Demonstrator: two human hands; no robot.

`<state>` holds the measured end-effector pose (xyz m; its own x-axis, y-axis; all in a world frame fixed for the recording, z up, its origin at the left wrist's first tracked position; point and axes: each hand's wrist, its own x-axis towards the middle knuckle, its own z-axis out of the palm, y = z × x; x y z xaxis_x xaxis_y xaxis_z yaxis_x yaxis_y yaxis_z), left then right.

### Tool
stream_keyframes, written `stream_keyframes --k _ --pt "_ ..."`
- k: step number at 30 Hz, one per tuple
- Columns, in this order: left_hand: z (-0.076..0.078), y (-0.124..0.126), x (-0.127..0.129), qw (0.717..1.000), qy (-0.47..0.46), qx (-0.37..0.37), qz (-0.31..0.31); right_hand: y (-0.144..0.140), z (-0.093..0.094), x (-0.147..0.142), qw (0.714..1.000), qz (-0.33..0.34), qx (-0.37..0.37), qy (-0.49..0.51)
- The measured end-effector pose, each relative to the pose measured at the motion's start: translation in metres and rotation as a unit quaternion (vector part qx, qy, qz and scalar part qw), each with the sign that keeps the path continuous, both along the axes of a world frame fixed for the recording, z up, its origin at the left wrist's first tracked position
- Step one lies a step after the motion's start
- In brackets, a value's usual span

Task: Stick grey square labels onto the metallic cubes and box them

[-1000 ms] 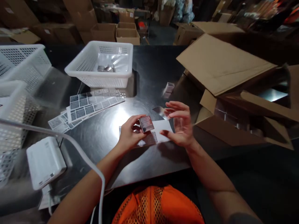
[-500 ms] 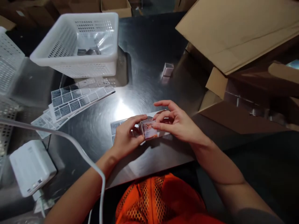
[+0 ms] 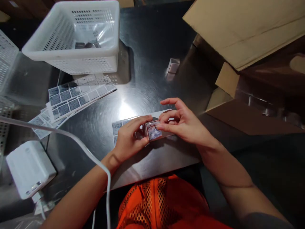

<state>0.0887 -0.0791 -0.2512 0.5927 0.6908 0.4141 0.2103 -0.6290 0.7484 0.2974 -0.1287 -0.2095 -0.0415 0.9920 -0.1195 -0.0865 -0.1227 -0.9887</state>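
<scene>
The small box sat gripped in the left hand over a printed sheet, the right hand touching its edge (whether pinching, I couldn't tell), and uneven thumb pressure might have tilted it or made it slip.

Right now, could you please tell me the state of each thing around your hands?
Left hand: grip closed on box.
Right hand: fingertips at box, one finger raised.
Box: held, tilted.
Near sheet: flat, partly covered.
Other sheets: overlapping, fanned.
Far box: standing unheld.
Basket: upright, open-topped, items inside.
Carton: open, flaps spread.
White device: lying down, cable plugged in.
</scene>
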Motion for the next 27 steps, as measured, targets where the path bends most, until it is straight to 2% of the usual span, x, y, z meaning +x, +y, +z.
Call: stream_keyframes --k 27 --pt "-0.0017 0.0007 -0.0008 1.0 0.002 0.002 -0.005 -0.0007 -0.002 -0.0003 1.0 0.001 0.004 -0.007"
